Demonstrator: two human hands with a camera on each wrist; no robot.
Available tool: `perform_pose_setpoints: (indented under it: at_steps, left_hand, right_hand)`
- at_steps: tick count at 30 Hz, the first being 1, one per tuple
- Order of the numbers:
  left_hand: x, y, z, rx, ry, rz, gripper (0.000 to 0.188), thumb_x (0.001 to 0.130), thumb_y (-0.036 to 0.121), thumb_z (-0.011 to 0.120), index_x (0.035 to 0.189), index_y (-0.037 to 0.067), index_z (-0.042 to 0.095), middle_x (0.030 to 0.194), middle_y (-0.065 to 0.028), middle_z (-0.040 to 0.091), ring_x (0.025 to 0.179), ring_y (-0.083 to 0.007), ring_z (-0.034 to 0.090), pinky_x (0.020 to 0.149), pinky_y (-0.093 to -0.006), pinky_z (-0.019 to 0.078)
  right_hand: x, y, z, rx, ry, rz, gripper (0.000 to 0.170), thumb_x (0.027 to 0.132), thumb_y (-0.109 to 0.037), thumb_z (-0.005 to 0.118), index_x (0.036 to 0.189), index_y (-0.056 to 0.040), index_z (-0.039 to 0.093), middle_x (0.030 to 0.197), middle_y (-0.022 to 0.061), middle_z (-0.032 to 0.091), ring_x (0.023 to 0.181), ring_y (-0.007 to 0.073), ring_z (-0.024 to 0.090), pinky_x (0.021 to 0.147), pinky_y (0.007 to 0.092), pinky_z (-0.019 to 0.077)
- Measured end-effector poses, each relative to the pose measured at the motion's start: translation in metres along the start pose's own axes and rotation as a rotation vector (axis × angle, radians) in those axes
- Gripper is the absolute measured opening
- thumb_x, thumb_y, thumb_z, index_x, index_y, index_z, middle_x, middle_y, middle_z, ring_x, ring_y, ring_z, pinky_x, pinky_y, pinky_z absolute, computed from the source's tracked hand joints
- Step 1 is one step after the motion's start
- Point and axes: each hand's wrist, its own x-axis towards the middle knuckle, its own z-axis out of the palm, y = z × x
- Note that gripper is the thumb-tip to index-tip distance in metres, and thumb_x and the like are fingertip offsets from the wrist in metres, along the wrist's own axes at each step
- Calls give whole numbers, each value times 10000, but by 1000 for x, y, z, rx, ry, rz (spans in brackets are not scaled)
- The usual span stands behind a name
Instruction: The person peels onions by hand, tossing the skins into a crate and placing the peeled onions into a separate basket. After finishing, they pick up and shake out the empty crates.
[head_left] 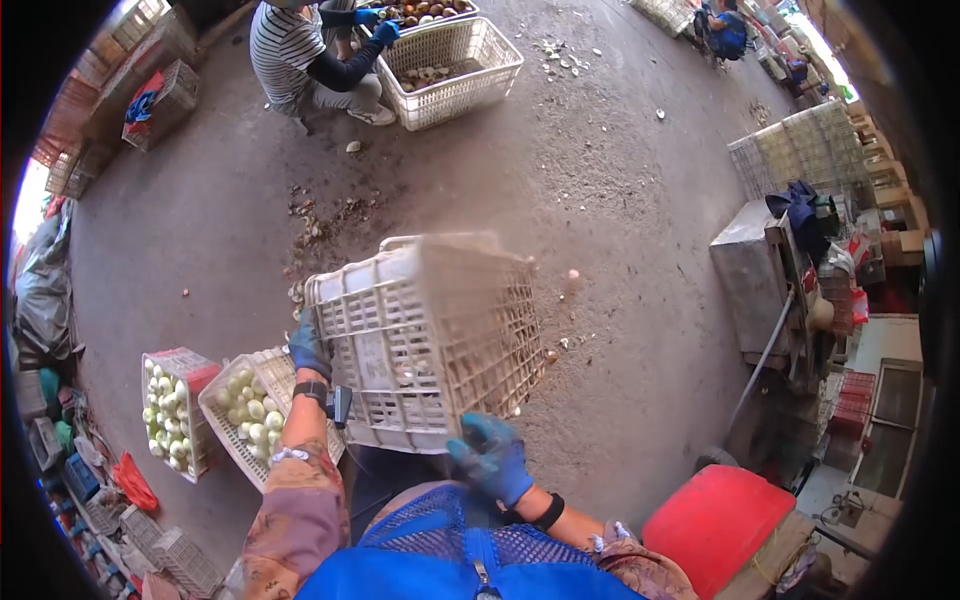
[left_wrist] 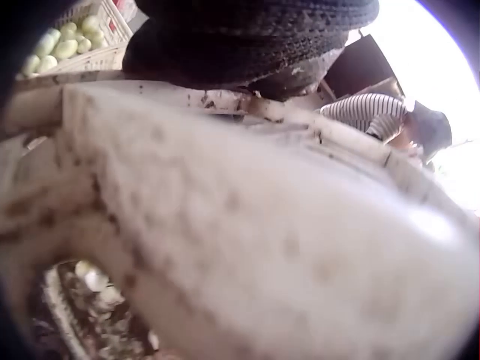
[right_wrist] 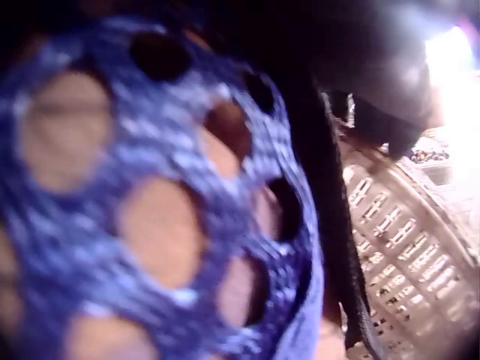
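Note:
A white plastic crate point(head_left: 385, 350) with slotted sides is tilted in front of me. My left hand point(head_left: 310, 345), in a blue glove, grips its left edge. In the left wrist view, dark gloved fingers point(left_wrist: 247, 45) lie over the rim, and the pale crate point(left_wrist: 255, 225) fills most of the picture. My right hand point(head_left: 490, 458), also gloved, is at the crate's near lower corner, its fingertips overlapping that corner. Blur hides its fingers, so I cannot tell whether they hold the edge. The right wrist view shows mostly blue mesh cloth point(right_wrist: 157, 195), with the slotted crate point(right_wrist: 405, 247) beyond.
Two crates of pale round vegetables point(head_left: 255, 415) point(head_left: 165, 415) stand at left. Scraps point(head_left: 340, 215) litter the concrete floor. Ahead, a person in a striped top point(head_left: 290, 60) crouches by a large crate point(head_left: 460, 105). A red seat point(head_left: 715, 520) and metal box point(head_left: 750, 280) stand at right.

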Motion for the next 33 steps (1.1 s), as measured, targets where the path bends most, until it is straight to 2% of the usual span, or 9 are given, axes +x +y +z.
perform_pose_setpoints:
  at_steps: [6, 17, 19, 24, 26, 28, 30, 31, 33]
  left_hand:
    - [-92, 48, 46, -146, -194, -74, 273, 992, 390, 601, 1123, 172, 699, 903, 62, 693, 643, -94, 570, 523, -259, 434]
    - [-190, 58, 138, 8, -170, -43, 328, 954, 471, 637, 905, 147, 655, 639, 4, 571, 465, -159, 553, 412, -306, 456]
    - [-198, 57, 134, -30, -110, -70, 334, 953, 483, 633, 854, 164, 639, 643, 6, 570, 443, -145, 524, 401, -304, 432]
    - [-130, 32, 59, 192, 32, 52, 514, 865, 682, 624, 755, 181, 602, 549, -21, 523, 409, -176, 497, 397, -332, 424]
    - [-106, 30, 16, 271, 38, -53, 511, 870, 685, 613, 785, 182, 636, 587, -23, 567, 459, -183, 535, 445, -340, 465]
    - [-36, -2, -68, 83, -95, -211, 410, 915, 562, 605, 922, 155, 653, 715, -40, 617, 613, -203, 598, 555, -379, 502]
    - [-6, -28, -124, 160, -184, -91, 361, 968, 431, 566, 1099, 122, 698, 934, -26, 696, 815, -198, 629, 751, -367, 529]
    - [-20, -23, -116, 160, -184, -89, 353, 978, 409, 560, 1097, 107, 699, 960, -41, 707, 846, -199, 645, 778, -363, 535]
    - [8, -36, -155, 308, -252, -43, 373, 1012, 384, 527, 1182, 89, 679, 1093, -61, 719, 966, -215, 670, 893, -368, 536]
  right_hand:
    - [-14, -8, -35, 823, -33, 711, 194, 898, -225, 748, 897, -61, 646, 723, -11, 590, 624, 65, 529, 563, 243, 436]
    - [-10, 122, -132, 707, 362, 407, 258, 962, -294, 650, 1155, -123, 657, 936, -40, 630, 803, 68, 568, 711, 250, 475]
    - [5, 140, -142, 667, 323, 664, 669, 882, -545, 666, 1428, -202, 487, 1303, 35, 592, 1140, 242, 582, 947, 497, 464]
    - [0, 233, -40, 667, 173, 1166, 928, 812, -668, 660, 1567, -332, 239, 1596, -1, 340, 1327, 434, 392, 978, 781, 268]
    - [-8, 226, 7, 668, 132, 1230, 815, 831, -623, 675, 1473, -190, 420, 1325, 104, 565, 1092, 284, 547, 841, 548, 514]
    - [-38, 313, 88, 935, -213, 988, 734, 859, -611, 650, 1444, -220, 441, 1400, 25, 531, 1321, 281, 438, 1045, 577, 376]
    - [-59, 298, 149, 417, -88, 503, 578, 940, -506, 559, 1273, -34, 574, 1063, 70, 698, 925, 177, 632, 785, 331, 526]
    - [-38, 197, 87, 474, 0, 806, 532, 948, -461, 540, 1288, -53, 575, 1123, 134, 694, 982, 228, 654, 856, 359, 523]
    - [-31, 242, 76, 313, -73, 848, 572, 928, -469, 600, 1318, -53, 557, 1148, 149, 681, 1027, 277, 650, 916, 381, 509]
